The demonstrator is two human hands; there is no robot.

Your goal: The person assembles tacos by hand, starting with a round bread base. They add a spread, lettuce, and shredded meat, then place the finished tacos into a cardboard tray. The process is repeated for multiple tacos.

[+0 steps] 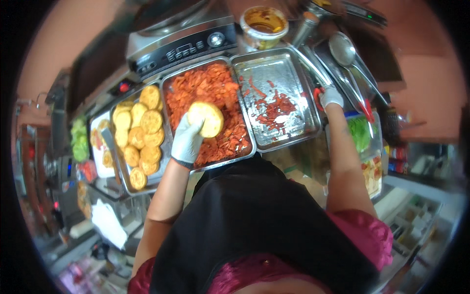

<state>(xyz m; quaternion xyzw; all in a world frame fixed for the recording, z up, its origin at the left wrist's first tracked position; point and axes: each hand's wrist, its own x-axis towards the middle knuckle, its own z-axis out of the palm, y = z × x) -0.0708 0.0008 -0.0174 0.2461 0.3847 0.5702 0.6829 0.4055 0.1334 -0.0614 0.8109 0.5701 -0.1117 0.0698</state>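
Observation:
My left hand (188, 139), in a white glove, pinches a round, yellow, toasted bun (208, 120). It holds the bun above a metal tray (253, 147) full of chopped, red-orange seasoned meat (200, 83). To the left, several browned bun halves (149, 120) lie in another metal tray (161, 179). My right hand (332, 97), also gloved, is closed around a long metal utensil (316, 68) with a red grip, at the right of a third tray (267, 61). That tray has scattered red meat pieces (276, 110) in it. Blur hides the right fingertips.
Behind the trays stands an appliance with a control panel (183, 54), beside a sauce-smeared white tub (264, 29). A slotted spoon (342, 49) lies at the far right. Green lettuce (361, 133) sits in a container to the right. A spatula (110, 144) rests along the left tray.

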